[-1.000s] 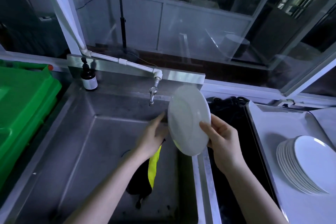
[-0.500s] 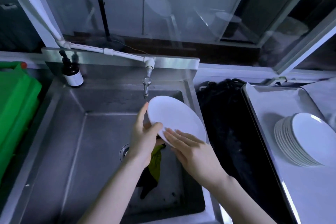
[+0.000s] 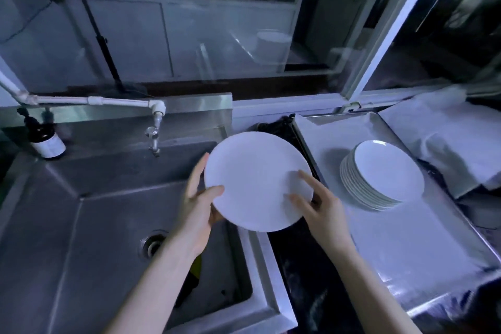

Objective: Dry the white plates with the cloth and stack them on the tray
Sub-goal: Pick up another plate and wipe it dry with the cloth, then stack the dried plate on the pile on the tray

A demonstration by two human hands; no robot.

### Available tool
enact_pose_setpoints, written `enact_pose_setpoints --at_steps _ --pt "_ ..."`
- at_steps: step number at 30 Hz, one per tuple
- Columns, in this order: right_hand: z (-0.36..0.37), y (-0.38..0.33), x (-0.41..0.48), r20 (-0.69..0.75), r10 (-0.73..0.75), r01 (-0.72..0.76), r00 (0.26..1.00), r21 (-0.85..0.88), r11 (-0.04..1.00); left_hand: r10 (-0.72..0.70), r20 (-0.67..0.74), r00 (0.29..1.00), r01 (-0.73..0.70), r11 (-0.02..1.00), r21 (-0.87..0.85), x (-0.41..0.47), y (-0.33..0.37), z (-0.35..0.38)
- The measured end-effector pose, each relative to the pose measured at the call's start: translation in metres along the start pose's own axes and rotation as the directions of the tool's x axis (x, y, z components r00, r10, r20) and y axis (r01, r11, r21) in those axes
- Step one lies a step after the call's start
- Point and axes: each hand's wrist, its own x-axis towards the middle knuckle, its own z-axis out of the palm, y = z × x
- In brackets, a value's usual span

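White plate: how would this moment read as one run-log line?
left hand grips white plate at left rim | right hand holds right rim | plate over sink right edge | stack of plates on tray

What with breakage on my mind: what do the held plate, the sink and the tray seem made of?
Plate: likely glazed ceramic, maybe melamine; smooth, evenly white, faint sheen.
Sink: stainless steel, brushed; grey, dull reflections, creased corners.
Tray: metal, probably steel or aluminium; bright raised rim, with a white liner of unclear material.
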Motion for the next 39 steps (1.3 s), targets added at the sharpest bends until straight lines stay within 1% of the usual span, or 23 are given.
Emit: enact_pose_setpoints --at_steps 3,5,8,10,12,15,17,21,26,31,36,39 --pt "-0.05 0.029 -0.016 -0.092 0.041 -0.03 0.995 0.125 0.992 0.006 0.053 0.999 -0.009 0.998 0.067 -0.021 -0.027 0.052" --pt "-0.085 0.05 -0.026 -0.135 0.052 -0.031 0.99 0.159 0.987 0.003 0.097 0.995 -0.014 0.994 0.111 -0.034 -0.049 0.088" --pt "-0.136 0.078 -0.038 -0.177 0.04 -0.016 0.983 0.138 0.99 -0.012 0.143 0.99 -0.014 0.983 0.18 -0.048 -0.081 0.139" --pt "-0.167 0.096 -0.046 -0.209 0.052 -0.034 0.977 0.089 0.995 -0.018 0.178 0.984 -0.029 0.966 0.256 -0.055 -0.1 0.168" --pt "-0.193 0.109 -0.053 -0.226 0.065 -0.053 0.972 0.057 0.997 -0.004 0.206 0.979 -0.063 0.946 0.317 -0.061 -0.115 0.194" --pt "-0.221 0.124 -0.055 -0.232 0.116 -0.106 0.966 0.056 0.993 0.05 0.244 0.969 -0.137 0.925 0.356 -0.065 -0.129 0.226" --pt "-0.231 0.136 -0.052 -0.245 0.15 -0.134 0.958 0.084 0.987 0.069 0.26 0.963 -0.165 0.916 0.365 -0.061 -0.134 0.243" --pt "-0.239 0.155 -0.037 -0.261 0.221 -0.192 0.94 0.133 0.972 0.068 0.244 0.967 -0.164 0.903 0.398 -0.041 -0.146 0.269" --pt "-0.243 0.181 0.007 -0.292 0.26 -0.24 0.92 0.103 0.965 0.036 0.227 0.973 -0.132 0.895 0.425 0.003 -0.166 0.299" --pt "-0.241 0.204 0.064 -0.283 0.324 -0.311 0.903 0.089 0.946 0.018 0.184 0.983 -0.096 0.901 0.423 0.058 -0.184 0.33" --pt "-0.232 0.231 0.107 -0.277 0.367 -0.361 0.888 0.074 0.93 0.024 0.123 0.992 -0.086 0.847 0.524 0.105 -0.206 0.349" --pt "-0.228 0.239 0.12 -0.275 0.387 -0.382 0.88 0.075 0.921 0.014 0.114 0.993 -0.077 0.822 0.564 0.12 -0.219 0.354"
